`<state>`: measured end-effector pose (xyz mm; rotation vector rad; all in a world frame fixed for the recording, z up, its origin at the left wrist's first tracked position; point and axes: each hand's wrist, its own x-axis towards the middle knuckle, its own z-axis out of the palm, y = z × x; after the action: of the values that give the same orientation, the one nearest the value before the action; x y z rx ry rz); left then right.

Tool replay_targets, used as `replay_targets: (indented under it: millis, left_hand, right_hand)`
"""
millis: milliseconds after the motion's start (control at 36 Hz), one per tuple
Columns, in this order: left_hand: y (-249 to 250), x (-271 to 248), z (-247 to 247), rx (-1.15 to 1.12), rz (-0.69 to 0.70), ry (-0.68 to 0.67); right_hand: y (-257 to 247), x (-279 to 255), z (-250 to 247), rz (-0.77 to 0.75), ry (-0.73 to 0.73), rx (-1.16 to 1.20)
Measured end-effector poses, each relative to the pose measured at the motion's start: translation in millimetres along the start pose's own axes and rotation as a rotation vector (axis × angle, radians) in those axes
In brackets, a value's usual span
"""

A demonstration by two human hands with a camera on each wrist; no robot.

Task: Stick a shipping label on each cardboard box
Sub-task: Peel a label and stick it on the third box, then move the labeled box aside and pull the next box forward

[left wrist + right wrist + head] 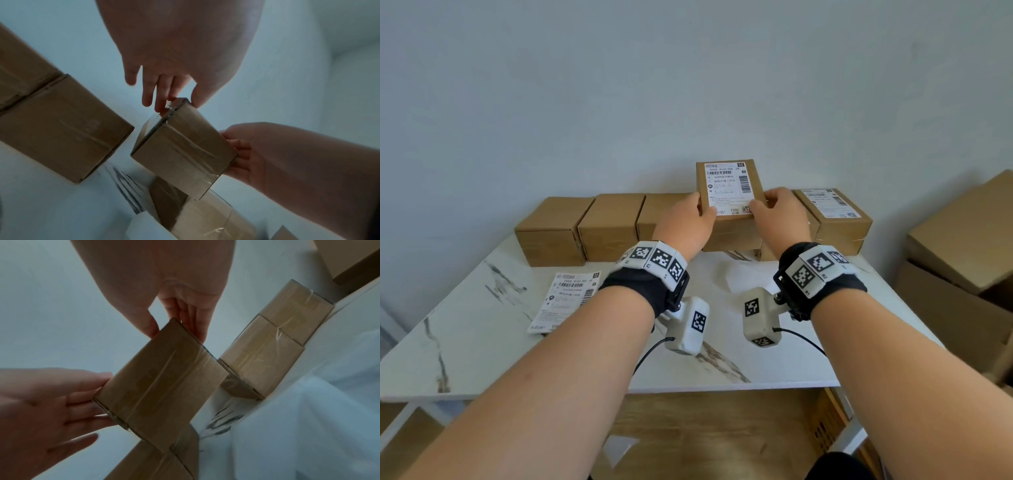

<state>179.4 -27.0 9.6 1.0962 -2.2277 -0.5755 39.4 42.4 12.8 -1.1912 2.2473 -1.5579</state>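
A small cardboard box (729, 226) with a white shipping label (727, 188) on its top is held up off the table between both hands, in front of the back row. My left hand (688, 216) grips its left side, thumb on the label's near corner. My right hand (780, 209) grips its right side the same way. From below, in the left wrist view, the left hand (179, 84) pinches the taped box (183, 146) at one end. The right hand (176, 309) pinches the box (160, 382) at the other end.
Three plain boxes (613, 222) stand in a row at the back left of the marble table (482, 342). Another labelled box (835, 216) sits at the back right. Loose label sheets (566, 301) lie at the left and white backing paper (743, 277) at the middle. Larger cartons (962, 240) stand beyond the right edge.
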Motion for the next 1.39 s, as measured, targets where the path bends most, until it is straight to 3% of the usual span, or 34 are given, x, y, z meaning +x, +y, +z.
replay_targets:
  millis: [139, 611, 972, 1250, 1389]
  left_hand:
    - [-11.4, 28.2, 12.7, 0.299, -0.009, -0.011]
    - [-24.2, 54.3, 39.7, 0.541, -0.098, -0.174]
    - [-26.8, 41.4, 35.2, 0.455, -0.010, -0.143]
    - [-52.7, 27.8, -4.0, 0.498, -0.112, -0.084]
    - [-71.2, 16.2, -13.9, 0.625, -0.148, -0.223]
  right_hand:
    - [8.6, 21.2, 8.1, -0.020, -0.029, -0.104]
    - [31.2, 43.3, 33.9, -0.049, -0.113, -0.460]
    - [27.2, 36.2, 24.9, -0.043, -0.193, -0.371]
    - [-2.0, 24.1, 31.7, -0.088, -0.161, -0.183]
    - [-9.9, 13.2, 47.5, -0.060, -0.205, -0.177]
